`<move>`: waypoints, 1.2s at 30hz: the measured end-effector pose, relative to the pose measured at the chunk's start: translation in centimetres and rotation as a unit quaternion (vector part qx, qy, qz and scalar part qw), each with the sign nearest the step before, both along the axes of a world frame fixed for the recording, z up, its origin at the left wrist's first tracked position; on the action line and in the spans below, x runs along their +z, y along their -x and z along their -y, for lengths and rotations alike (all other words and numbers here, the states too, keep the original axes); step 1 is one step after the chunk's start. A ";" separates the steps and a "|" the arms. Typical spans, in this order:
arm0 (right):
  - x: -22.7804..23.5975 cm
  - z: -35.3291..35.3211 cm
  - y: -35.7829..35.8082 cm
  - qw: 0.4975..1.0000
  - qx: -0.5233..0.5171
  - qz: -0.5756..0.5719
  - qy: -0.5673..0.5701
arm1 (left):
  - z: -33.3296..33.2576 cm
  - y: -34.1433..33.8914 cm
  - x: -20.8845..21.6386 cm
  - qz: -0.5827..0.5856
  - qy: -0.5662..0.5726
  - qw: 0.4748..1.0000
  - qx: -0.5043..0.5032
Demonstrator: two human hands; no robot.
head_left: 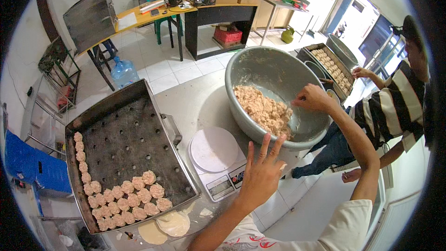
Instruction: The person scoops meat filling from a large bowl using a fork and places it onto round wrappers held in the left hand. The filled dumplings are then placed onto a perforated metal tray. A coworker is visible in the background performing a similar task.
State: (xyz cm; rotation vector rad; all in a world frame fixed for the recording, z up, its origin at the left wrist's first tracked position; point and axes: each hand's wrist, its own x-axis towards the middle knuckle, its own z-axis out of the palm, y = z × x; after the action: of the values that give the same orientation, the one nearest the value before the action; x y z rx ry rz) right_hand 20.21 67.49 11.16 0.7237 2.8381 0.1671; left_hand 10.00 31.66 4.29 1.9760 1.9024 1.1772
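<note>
A large grey bowl holds a heap of pinkish-brown minced filling. My right hand is over the bowl's right side, fingers curled together beside the filling; what they hold, if anything, is hidden. In front of the bowl is my left hand, open with its fingers apart. A pale bit shows at its thumb, and its palm is hidden. The white kitchen scale stands left of that hand. Round thin dough wrappers lie at the table's near edge. Several filled dumplings sit in rows on a perforated metal tray.
A co-worker in a striped shirt stands at the right, reaching to a second tray of dumplings. Behind are a yellow-topped desk, a blue water jug and a green gas cylinder. Blue crates stand at the left.
</note>
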 end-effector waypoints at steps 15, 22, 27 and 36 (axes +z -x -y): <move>3.4 0.6 -1.5 0.988 -0.044 -0.081 0.123 | 0.5 0.6 0.5 0.033 -0.005 0.999 -0.018; 2.5 0.9 -0.9 0.999 -0.046 -0.006 -0.005 | 3.5 1.4 0.8 0.194 -0.056 0.979 -0.035; 0.4 1.5 -0.9 0.998 -0.052 0.037 -0.007 | 2.2 0.4 0.7 0.079 -0.042 0.995 -0.040; 1.6 4.7 0.1 0.996 0.004 -0.062 0.062 | 1.9 0.2 1.1 0.044 0.003 0.998 -0.038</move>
State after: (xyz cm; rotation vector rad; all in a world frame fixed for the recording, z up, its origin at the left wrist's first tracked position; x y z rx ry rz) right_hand 20.11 62.80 12.71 0.7193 2.9364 -0.0545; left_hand 9.77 29.75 5.43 1.9413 1.7713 1.2159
